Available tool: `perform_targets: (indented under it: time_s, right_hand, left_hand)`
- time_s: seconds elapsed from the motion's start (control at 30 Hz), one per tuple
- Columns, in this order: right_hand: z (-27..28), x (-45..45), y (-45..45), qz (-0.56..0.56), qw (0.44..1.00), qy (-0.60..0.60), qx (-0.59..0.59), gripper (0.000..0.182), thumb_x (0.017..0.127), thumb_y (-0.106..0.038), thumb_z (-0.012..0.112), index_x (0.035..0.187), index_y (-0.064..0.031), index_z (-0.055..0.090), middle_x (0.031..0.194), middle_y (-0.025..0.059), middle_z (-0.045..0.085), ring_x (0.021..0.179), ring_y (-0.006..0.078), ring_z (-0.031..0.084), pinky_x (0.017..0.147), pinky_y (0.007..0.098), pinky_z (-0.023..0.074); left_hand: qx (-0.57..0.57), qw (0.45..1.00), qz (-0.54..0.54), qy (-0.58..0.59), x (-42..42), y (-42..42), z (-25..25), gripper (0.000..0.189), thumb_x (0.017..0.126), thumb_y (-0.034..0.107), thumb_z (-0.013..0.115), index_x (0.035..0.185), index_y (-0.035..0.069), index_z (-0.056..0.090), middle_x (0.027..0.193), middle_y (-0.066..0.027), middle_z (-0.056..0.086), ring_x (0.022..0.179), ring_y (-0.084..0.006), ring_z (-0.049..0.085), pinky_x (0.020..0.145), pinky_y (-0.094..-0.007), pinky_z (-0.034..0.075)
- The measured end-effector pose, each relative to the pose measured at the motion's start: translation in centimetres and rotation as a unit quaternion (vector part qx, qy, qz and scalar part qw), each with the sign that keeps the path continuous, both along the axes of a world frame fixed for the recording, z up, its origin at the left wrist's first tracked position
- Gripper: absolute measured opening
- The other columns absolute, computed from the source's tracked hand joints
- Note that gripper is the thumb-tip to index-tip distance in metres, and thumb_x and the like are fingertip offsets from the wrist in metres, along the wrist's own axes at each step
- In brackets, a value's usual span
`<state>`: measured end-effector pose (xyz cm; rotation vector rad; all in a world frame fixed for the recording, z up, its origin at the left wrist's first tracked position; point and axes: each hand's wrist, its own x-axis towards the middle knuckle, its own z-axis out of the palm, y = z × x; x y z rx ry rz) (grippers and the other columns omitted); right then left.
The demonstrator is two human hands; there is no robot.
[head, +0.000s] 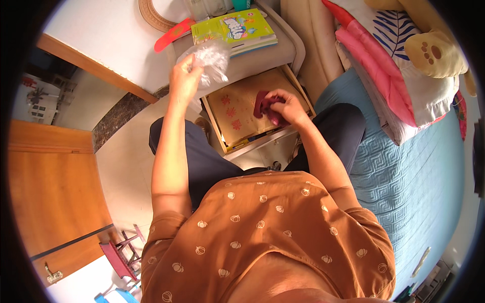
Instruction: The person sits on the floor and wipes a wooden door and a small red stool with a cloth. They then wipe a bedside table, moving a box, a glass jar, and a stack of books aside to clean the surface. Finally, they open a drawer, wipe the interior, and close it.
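My left hand (pixel 187 74) pinches a crumpled clear plastic bag (pixel 213 62), raised in front of the nightstand (pixel 261 58) and left of its drawer. In my right hand (pixel 286 106) is a dark red cloth item (pixel 265 104), bunched between thumb and fingers above the drawer. The nightstand's drawer (pixel 261 141) is pulled out between my knees. A large brown paper envelope (pixel 242 108) with red writing lies flat in it and covers most of what is beneath. Some yellow and dark items show along the drawer's front edge.
Books (pixel 242 28) are stacked on the nightstand beside a red paper envelope (pixel 174 35) and jars (pixel 216 5). To the right stands a bed with a blue quilted cover (pixel 401 181), folded bedding (pixel 390 75) and a plush toy (pixel 435 55). A wooden door (pixel 60 197) and red stool (pixel 117 261) are at left.
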<state>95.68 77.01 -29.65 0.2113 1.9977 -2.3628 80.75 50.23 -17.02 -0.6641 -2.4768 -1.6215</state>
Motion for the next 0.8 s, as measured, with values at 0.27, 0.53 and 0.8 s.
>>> perform_targets:
  time_s: [0.27, 0.53, 0.8]
  right_hand:
    - [2.4, -1.1, 2.6, -0.239, 0.967, 0.02, -0.085, 0.024, 0.086, 0.001, 0.062, 0.109, -0.004, 0.068, 0.098, 0.0078, 0.069, 0.081, 0.016, 0.066, 0.071, 0.0287, 0.0562]
    - [-0.8, -0.1, -0.3, -0.131, 0.974, 0.069, 0.169, 0.029, 0.081, -0.002, 0.062, 0.109, -0.0077, 0.069, 0.096, 0.0083, 0.069, 0.085, 0.0205, 0.068, 0.075, 0.0334, 0.0552]
    - [-5.0, -1.1, -4.6, 0.064, 0.85, 0.064, 0.518, 0.051, 0.078, -0.013, 0.06, 0.128, -0.0221, 0.064, 0.131, 0.0157, 0.061, 0.113, 0.0371, 0.062, 0.094, 0.0447, 0.0514]
  left_hand:
    - [-0.347, 0.93, -0.061, 0.101, 6.9, 2.3, -13.5, 0.048, 0.085, 0.019, 0.065, 0.132, 0.009, 0.06, 0.122, -0.0185, 0.063, 0.12, -0.0355, 0.057, 0.096, -0.0439, 0.049]
    - [-0.495, 0.868, -0.025, -0.017, 7.8, 4.4, -15.4, 0.088, 0.083, 0.03, 0.07, 0.158, 0.012, 0.027, 0.164, -0.0225, 0.017, 0.153, -0.037, 0.016, 0.119, -0.0601, 0.019]
    - [-0.521, 0.843, -0.108, -0.08, 7.7, 3.6, -17.7, 0.094, 0.082, 0.058, 0.071, 0.159, 0.027, 0.027, 0.167, -0.013, 0.017, 0.155, -0.0287, 0.012, 0.119, -0.0619, 0.012]
